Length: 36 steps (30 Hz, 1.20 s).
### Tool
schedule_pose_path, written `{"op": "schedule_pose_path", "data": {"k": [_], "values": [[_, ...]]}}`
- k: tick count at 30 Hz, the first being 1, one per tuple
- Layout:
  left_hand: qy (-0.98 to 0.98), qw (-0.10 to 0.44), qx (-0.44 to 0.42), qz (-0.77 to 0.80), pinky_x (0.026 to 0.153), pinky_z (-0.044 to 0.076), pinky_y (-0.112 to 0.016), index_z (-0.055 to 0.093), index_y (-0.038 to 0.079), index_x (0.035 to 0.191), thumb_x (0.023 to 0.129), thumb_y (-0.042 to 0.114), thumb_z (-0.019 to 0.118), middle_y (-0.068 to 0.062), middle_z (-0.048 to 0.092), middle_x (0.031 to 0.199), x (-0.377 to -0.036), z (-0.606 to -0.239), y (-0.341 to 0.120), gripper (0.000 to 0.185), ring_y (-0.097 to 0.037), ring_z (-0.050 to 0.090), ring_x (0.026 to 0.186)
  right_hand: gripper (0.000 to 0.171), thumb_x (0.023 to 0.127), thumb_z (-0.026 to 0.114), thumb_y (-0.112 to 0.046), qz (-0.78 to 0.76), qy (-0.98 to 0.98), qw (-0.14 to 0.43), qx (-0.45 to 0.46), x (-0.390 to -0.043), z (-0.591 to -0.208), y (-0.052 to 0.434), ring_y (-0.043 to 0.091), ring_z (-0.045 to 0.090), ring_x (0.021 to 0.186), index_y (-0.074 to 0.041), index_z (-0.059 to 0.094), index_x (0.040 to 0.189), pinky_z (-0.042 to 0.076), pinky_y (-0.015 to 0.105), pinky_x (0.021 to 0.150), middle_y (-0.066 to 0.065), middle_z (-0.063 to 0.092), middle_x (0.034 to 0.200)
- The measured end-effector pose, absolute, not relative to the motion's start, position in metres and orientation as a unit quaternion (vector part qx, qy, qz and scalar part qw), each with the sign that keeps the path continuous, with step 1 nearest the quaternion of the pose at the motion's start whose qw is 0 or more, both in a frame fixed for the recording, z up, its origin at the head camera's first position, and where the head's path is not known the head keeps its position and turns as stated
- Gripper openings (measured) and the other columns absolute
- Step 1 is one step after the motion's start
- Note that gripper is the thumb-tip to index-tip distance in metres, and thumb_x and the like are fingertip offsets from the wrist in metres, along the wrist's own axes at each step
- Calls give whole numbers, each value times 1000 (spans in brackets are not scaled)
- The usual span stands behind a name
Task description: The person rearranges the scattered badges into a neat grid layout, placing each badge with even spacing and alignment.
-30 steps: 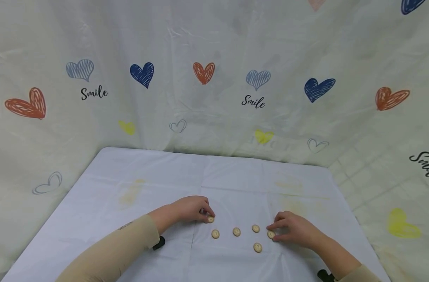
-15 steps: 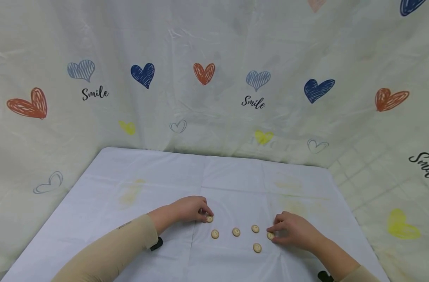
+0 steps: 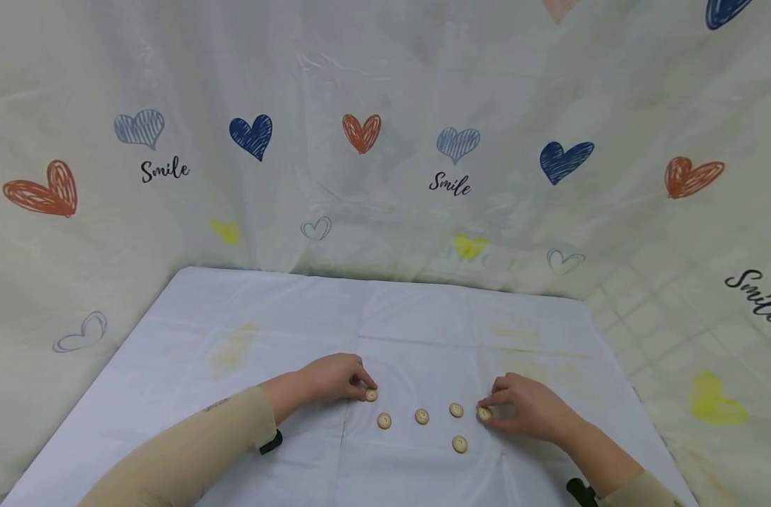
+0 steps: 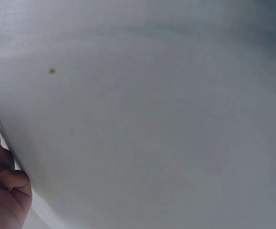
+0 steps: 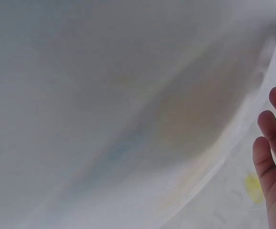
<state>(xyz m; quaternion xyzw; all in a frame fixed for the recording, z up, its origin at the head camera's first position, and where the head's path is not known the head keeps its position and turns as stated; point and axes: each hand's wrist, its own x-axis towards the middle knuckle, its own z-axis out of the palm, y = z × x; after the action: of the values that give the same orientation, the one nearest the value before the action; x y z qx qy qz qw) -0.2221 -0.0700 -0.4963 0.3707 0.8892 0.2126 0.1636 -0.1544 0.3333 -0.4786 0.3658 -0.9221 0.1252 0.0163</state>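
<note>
My left hand (image 3: 336, 377) pinches a round, pale wooden button (image 3: 372, 396) between thumb and fingers, low over the white cloth. On the other side, my right hand (image 3: 529, 407) holds another wooden button (image 3: 484, 413) at its edge, thumb on the near side and a fingertip on the far side. Between the hands lie several matching buttons: one (image 3: 384, 420) just in front of the left hand's, one (image 3: 421, 416) in the middle, one (image 3: 456, 410) left of the right hand's, and one (image 3: 459, 443) nearer me. The wrist views catch only some fingers at the frame edge.
A white cloth (image 3: 284, 310) with creases and faint yellow stains covers the table. Behind it hangs a pale curtain (image 3: 404, 77) printed with hearts and "Smile". Beige sleeves (image 3: 189, 443) cover my forearms, and a dark device (image 3: 271, 442) sits under the left wrist.
My left hand has shifted slightly left with its button. My right hand and its button have moved a little away from me. The buttons between them lie as before; the head view has shifted slightly.
</note>
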Motion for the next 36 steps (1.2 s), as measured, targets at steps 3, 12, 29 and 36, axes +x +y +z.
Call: {"op": "schedule_pose_path", "data": {"k": [3,12,29,36], "values": [[888,171,365,222,70,44,-21,78,26,111,89,25,76,16,55,80,-222,-496,-70,22,0,50,72,19,80,83,-28,127,-926,22,354,-157,-474,331,4,51,76,-26,81,100,46,26,65,-15,60,87],[887,179,360,229,72,45,-22,78,25,110,89,25,76,16,56,82,-220,-494,-70,22,-1,50,73,21,82,81,-29,126,-937,3,325,-169,-466,319,7,54,78,-25,80,103,47,26,67,-13,61,88],[890,175,347,237,71,45,-23,79,26,108,89,27,76,17,58,81,-221,-499,-69,20,-1,51,73,21,88,76,-36,127,-943,-68,301,-228,-452,262,15,58,85,-29,78,108,48,30,73,-13,61,89],[891,178,344,236,70,44,-24,79,25,107,88,26,77,17,57,79,-221,-498,-67,19,-2,50,72,22,88,74,-38,114,-945,-88,294,-253,-451,223,9,53,77,-29,78,108,46,30,71,-11,60,84]]}}
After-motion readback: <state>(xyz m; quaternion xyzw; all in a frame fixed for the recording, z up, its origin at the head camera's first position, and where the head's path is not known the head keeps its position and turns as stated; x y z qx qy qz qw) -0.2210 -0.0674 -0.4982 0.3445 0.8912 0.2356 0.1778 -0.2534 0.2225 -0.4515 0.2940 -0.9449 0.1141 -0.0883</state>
